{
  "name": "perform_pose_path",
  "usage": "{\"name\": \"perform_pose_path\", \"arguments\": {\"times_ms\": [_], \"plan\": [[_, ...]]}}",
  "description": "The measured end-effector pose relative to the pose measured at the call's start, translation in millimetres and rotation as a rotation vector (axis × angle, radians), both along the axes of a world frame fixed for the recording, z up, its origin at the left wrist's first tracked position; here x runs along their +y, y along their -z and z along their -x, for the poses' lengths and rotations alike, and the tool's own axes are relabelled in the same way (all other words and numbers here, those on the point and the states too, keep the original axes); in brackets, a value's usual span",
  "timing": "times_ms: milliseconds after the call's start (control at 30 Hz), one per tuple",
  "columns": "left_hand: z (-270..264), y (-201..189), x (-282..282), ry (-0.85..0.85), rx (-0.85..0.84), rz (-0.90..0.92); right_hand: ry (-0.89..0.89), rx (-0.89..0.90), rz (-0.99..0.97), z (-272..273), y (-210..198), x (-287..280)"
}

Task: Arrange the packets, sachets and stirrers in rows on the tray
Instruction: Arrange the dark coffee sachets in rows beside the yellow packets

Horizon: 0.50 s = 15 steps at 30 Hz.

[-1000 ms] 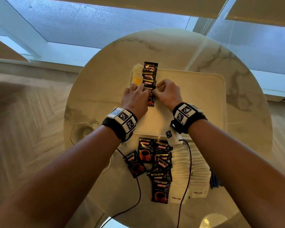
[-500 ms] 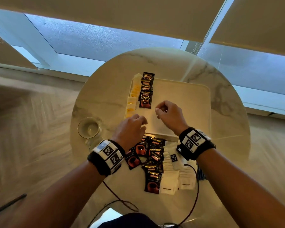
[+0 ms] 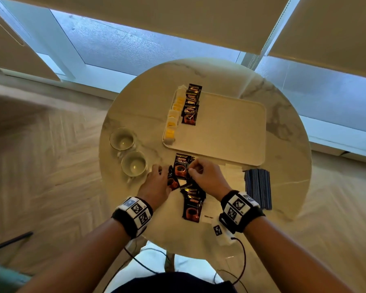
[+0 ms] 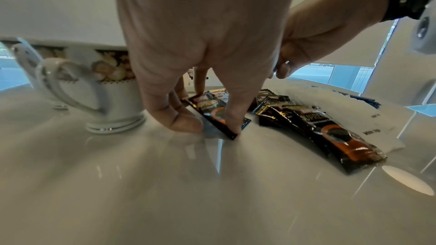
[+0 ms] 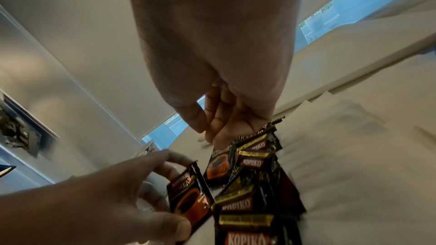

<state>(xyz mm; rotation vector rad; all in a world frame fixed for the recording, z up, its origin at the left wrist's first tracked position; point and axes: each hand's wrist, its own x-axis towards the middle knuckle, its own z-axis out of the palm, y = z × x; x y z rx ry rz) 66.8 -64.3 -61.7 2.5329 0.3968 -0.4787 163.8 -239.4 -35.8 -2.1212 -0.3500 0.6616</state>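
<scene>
A round white marble table (image 3: 135,106) holds a flat cream tray (image 3: 230,127) with one row of dark coffee packets (image 3: 191,106). More packets lie in a loose pile (image 3: 193,199) near the tray. The left hand (image 3: 156,182) pinches one dark packet (image 4: 212,113). The right hand (image 3: 207,176) pinches another packet (image 3: 181,166).

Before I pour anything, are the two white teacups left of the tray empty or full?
Empty, it seems: the head view looks into both white teacups beside the cream tray and shows pale bare insides, no dark liquid.
</scene>
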Motion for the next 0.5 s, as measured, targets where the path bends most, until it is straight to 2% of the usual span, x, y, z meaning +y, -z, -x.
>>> {"name": "perform_pose_path", "arguments": {"times_ms": [133,300,400,500], "plan": [[6,-12,-1,-0.017,-0.091,0.009,-0.052,0.010,0.021,12,6,3],[-1,-36,-1,0.125,-0.259,0.023,-0.195,-0.033,0.061,11,7,12],[-20,-44,1,0.077,-0.319,0.162,-0.160,-0.052,0.035,4,3,15],[-41,-42,0,-0.020,-0.267,0.196,-0.026,-0.053,0.019,-7,-2,11]]}}
